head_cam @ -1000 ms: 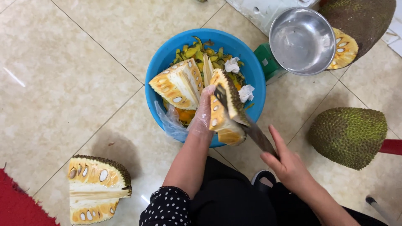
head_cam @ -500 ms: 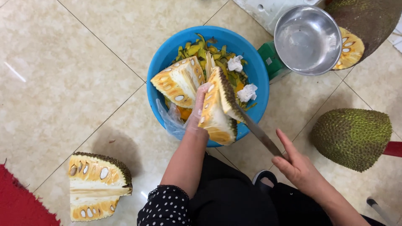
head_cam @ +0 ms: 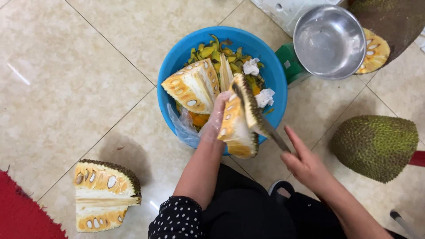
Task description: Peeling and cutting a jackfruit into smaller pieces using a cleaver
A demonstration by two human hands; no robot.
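- Yellow-fleshed jackfruit wedge stands upright over the blue basin, the gloved left hand wrapped around its flesh side.
- Best keep those fingers clear of the cut.
- Right hand closed on the knife; slice slowly along the rind.

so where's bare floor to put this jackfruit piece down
Open tile lies left of the blue basin, above the cut jackfruit quarter and red mat. Crowded on the right: steel bowl, whole jackfruit half, knife.
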